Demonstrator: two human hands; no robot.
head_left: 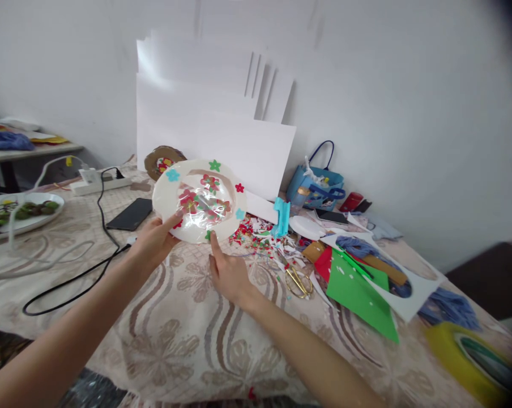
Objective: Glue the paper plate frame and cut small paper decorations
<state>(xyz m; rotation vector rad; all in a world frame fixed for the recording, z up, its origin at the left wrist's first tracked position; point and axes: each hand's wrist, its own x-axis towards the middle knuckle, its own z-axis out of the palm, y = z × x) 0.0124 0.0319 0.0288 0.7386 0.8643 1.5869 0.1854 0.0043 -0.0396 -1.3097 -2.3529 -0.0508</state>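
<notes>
Pressing, seemingly, on a green flower (208, 234): best done flat and lightly, braced from behind. Right hand (233, 277): index finger extended to the flower, nothing visibly grasped. Left hand (156, 237): apart from the right, pinching the decorated plate (165, 197) at its lower-left rim. Plate: raised, face toward the viewer, just beyond both hands. Behind it: cardboard ring (151, 162), white board (256, 147).

And there's nothing you can read anywhere in view: no word, number, brand or sign comes through. Over on the blue bag (336, 180), any print is too small for you to make out; the red container (351, 202) gives you no legible label; and at your right, the tape roll (449, 356) is too blurred.
</notes>
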